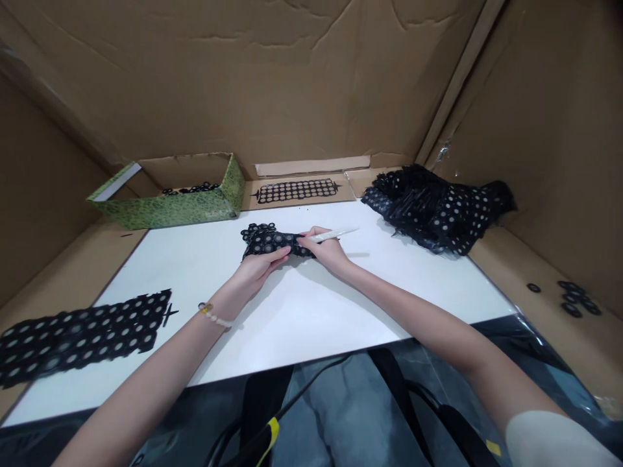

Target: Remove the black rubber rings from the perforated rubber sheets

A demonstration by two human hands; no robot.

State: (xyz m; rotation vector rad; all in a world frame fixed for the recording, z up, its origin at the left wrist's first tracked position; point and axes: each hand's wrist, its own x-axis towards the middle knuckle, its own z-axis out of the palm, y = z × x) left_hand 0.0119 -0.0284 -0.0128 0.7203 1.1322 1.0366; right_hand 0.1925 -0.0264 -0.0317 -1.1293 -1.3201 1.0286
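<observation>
My left hand (260,267) grips a bunched piece of black die-cut sheet (267,241) with rows of round ring shapes, above the middle of a white board (204,324). My right hand (324,250) presses against the sheet's right end. Its fingers hold a slim white pen-like tool (335,234), whose tip points away to the right. The fingers hide part of the sheet, and I cannot tell how far the tool's other end reaches.
A black perforated sheet (82,336) lies at the board's left, and a crumpled black pile (435,211) sits back right. Behind are a green box (165,204) holding black rings and a flat ring sheet (296,191). Loose rings (573,298) lie on cardboard at right. Cardboard walls surround the area.
</observation>
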